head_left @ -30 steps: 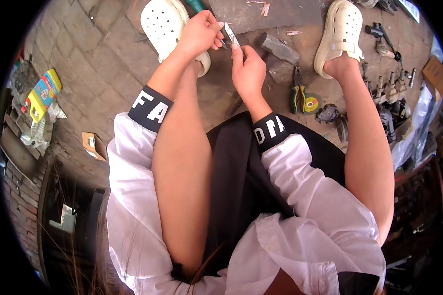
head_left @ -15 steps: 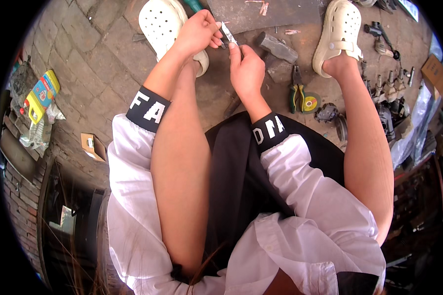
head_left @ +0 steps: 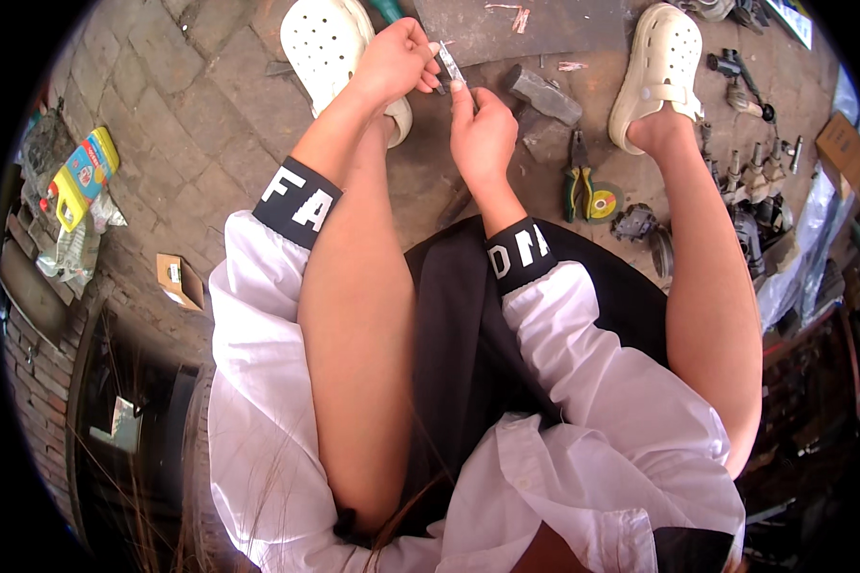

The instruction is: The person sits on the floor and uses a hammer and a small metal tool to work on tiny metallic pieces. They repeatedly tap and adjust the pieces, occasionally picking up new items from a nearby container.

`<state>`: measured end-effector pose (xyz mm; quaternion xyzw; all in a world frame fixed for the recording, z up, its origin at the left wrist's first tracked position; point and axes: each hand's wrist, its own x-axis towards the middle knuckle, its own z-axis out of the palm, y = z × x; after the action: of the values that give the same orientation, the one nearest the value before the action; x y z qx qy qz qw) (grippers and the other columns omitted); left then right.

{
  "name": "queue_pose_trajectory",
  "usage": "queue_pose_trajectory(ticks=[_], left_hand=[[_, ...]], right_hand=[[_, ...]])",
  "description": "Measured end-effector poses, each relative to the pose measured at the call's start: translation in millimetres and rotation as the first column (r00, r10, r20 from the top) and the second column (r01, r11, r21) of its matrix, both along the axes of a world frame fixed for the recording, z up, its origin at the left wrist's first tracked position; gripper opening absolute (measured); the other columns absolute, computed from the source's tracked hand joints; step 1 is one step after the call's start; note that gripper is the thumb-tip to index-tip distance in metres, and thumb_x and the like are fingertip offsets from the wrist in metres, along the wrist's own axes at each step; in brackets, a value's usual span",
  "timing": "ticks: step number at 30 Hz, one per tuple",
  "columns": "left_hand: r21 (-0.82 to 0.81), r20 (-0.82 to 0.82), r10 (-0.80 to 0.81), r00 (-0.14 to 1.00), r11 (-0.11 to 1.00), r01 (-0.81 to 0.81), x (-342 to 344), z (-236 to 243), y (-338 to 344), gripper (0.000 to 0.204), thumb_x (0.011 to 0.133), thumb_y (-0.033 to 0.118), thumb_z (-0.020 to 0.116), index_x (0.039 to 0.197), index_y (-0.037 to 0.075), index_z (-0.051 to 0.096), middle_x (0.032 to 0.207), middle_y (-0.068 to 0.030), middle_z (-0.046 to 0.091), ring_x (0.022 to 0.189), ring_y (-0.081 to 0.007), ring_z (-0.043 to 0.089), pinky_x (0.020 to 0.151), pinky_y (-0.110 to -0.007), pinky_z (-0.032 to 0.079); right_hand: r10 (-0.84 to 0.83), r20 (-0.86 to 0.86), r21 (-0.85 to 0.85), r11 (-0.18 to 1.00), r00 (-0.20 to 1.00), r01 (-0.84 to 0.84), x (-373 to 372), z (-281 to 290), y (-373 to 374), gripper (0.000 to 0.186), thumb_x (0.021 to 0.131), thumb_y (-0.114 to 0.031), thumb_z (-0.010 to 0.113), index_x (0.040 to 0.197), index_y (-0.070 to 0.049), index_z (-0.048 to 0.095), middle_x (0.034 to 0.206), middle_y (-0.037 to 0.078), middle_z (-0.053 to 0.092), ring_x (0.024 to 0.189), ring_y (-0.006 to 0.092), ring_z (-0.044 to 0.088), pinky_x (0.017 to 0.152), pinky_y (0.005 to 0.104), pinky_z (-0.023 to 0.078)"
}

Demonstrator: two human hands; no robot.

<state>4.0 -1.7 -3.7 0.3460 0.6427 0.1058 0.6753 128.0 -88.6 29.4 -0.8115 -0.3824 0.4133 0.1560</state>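
Note:
My right hand (head_left: 483, 138) is closed around a knife (head_left: 451, 65), its thin silvery blade pointing up and left with the thumb pressed along it. Just left of the blade, my left hand (head_left: 395, 65) is closed in a pinch, and the fingers hide what they hold, if anything. The two hands are close together but apart. A hammer (head_left: 543, 94) with a heavy grey head lies right of my right hand. Beyond the hands, a dark flat plate (head_left: 573, 36) bears a few reddish copper-coloured strands (head_left: 520, 19).
Pliers (head_left: 573, 186) with yellow-green handles lie beside a small yellow disc (head_left: 602, 202). Metal parts (head_left: 750, 172) crowd the right side. A yellow jug (head_left: 84, 179) and a small cardboard box (head_left: 179, 281) are on the left. My pale clogs (head_left: 330, 48) flank the work spot.
Both hands have shifted very slightly right in the picture, along with the view. The knife stays in my right hand and the left hand keeps its pinch.

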Motion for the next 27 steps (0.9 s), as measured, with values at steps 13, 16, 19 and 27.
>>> queue_pose_trajectory(ticks=[13,16,19,27], left_hand=[[-0.027,0.05,0.05,0.997,0.998,-0.049,-2,-2,2,0.014,0.097,0.008,0.057,0.089,-0.001,0.049,0.077,-0.0128,0.064,0.061,-0.017,0.066,0.054,-0.028,0.057],[-0.037,0.048,0.058,0.997,0.998,-0.057,-1,-1,1,0.014,0.097,0.008,0.057,0.089,-0.001,0.049,0.077,-0.0129,0.064,0.062,-0.0174,0.066,0.054,-0.028,0.057],[-0.032,0.061,0.07,0.996,0.997,-0.068,4,-2,4,0.014,0.097,0.009,0.057,0.09,-0.001,0.049,0.077,-0.0128,0.064,0.064,-0.0176,0.066,0.055,-0.029,0.056],[0.049,-0.016,-0.003,1.0,0.999,0.004,0,14,0,0.016,0.097,0.01,0.058,0.089,0.0,0.049,0.075,-0.0116,0.064,0.061,-0.0158,0.066,0.051,-0.028,0.055]], right_hand=[[-0.074,0.03,0.02,0.997,0.997,0.073,-10,-3,0,0.045,0.092,-0.04,0.062,0.069,-0.001,0.058,0.062,0.02,0.059,0.063,0.043,0.059,0.059,0.0495,0.045],[-0.064,0.058,0.053,0.997,0.996,0.061,-9,-2,0,0.044,0.093,-0.04,0.062,0.072,-0.001,0.06,0.063,0.02,0.06,0.064,0.0427,0.06,0.06,0.0493,0.046],[-0.11,0.133,0.082,0.992,0.985,0.1,6,-9,1,0.042,0.094,-0.039,0.06,0.075,-0.002,0.063,0.063,0.019,0.061,0.063,0.0411,0.06,0.059,0.0487,0.046],[0.0,-0.053,0.256,0.967,0.999,0.014,32,6,14,0.038,0.099,-0.036,0.056,0.081,-0.002,0.059,0.064,0.017,0.059,0.058,0.0361,0.057,0.058,0.0437,0.045]])
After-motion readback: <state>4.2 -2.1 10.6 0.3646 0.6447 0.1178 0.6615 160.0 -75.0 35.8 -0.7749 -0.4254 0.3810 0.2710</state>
